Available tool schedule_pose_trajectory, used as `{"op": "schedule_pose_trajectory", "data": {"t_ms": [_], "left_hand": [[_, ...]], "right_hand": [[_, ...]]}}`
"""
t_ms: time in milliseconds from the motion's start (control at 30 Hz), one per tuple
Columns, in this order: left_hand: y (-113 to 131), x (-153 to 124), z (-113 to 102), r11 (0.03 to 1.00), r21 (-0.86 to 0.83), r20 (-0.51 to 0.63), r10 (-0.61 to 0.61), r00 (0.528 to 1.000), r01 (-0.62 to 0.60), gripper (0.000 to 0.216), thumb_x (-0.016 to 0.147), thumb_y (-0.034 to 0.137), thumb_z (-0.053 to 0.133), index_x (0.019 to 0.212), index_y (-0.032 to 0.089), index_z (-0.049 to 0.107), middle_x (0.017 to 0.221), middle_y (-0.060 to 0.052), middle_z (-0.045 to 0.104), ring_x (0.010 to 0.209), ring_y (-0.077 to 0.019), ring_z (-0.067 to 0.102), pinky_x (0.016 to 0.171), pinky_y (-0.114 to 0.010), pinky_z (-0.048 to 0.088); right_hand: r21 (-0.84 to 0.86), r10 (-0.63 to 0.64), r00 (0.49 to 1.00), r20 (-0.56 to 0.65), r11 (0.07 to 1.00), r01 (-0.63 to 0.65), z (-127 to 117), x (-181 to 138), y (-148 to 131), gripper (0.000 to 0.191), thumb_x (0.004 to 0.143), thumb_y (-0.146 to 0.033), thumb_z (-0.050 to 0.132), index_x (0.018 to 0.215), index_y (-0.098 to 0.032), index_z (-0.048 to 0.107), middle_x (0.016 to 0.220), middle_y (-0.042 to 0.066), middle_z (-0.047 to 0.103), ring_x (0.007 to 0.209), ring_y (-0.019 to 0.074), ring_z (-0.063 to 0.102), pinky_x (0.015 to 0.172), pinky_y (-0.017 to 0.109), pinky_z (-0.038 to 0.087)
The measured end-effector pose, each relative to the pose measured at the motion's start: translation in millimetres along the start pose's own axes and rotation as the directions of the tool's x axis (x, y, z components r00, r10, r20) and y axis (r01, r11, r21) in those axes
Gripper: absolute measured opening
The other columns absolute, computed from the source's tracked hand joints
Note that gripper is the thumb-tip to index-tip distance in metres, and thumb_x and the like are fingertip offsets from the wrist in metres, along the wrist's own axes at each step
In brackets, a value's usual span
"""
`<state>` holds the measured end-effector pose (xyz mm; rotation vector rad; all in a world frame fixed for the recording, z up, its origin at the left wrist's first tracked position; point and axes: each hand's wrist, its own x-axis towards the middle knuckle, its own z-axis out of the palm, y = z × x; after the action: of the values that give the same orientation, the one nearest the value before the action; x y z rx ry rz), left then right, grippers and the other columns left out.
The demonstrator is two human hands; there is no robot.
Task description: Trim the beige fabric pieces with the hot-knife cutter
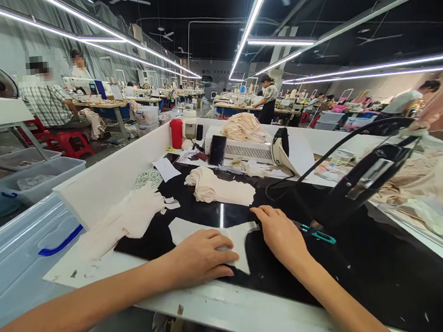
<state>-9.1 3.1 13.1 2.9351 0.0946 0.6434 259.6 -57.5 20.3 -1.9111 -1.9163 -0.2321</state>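
A pale, cut fabric piece (188, 230) with curved edges lies on the black tabletop in front of me. My left hand (205, 254) rests palm down across its middle, fingers stretched out and slightly apart. At the narrow upper right corner of the fabric is my right hand (280, 233), palm down, its fingers reaching forward and left over the black surface. Its thumb and the underside are hidden. Just right of that hand lie small teal-handled snips (322, 237). Beyond the fabric piece sits a stack of cream fabric pieces (219, 186).
More pale fabric (133, 219) is heaped at the left. A dark arm-like device (368, 175) with a black cable leans in from the right. At the back are a phone (217, 150), a red container (176, 133) and a white vented box (243, 149). Co-workers sit and stand farther off.
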Motion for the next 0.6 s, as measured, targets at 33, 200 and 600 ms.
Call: {"op": "schedule_pose_trajectory", "data": {"t_ms": [33,200,600], "left_hand": [[1,0,0,1.0,-0.002,0.002,0.002,1.0,-0.002,0.031,0.111,0.043,0.061,0.129,0.02,0.073,0.129,-0.011,0.074,0.116,-0.0251,0.07,0.109,-0.04,0.053],[2,-1,0,1.0,0.002,-0.007,0.009,1.0,-0.009,0.031,0.112,0.042,0.057,0.13,0.021,0.073,0.128,-0.011,0.074,0.118,-0.0249,0.069,0.11,-0.04,0.053],[3,-1,-4,1.0,-0.011,0.018,0.001,1.0,-0.001,0.03,0.112,0.038,0.058,0.129,0.021,0.075,0.128,-0.012,0.073,0.115,-0.0251,0.069,0.109,-0.04,0.054]], "right_hand": [[-0.005,-0.022,1.0,-0.014,1.0,0.022,-1,-2,-3,0.06,0.089,0.006,0.04,0.128,-0.023,0.075,0.122,0.014,0.075,0.103,0.0282,0.069,0.086,0.04,0.057],[0.032,-0.241,0.971,0.013,0.97,0.24,6,-16,-30,0.063,0.09,0.007,0.04,0.126,-0.03,0.075,0.121,0.007,0.074,0.107,0.0231,0.068,0.091,0.037,0.056],[-0.102,-0.398,0.864,-0.308,0.917,0.386,-43,-46,-48,0.046,0.1,-0.002,0.049,0.13,-0.029,0.072,0.122,0.008,0.077,0.111,0.0236,0.072,0.094,0.038,0.057]]}}
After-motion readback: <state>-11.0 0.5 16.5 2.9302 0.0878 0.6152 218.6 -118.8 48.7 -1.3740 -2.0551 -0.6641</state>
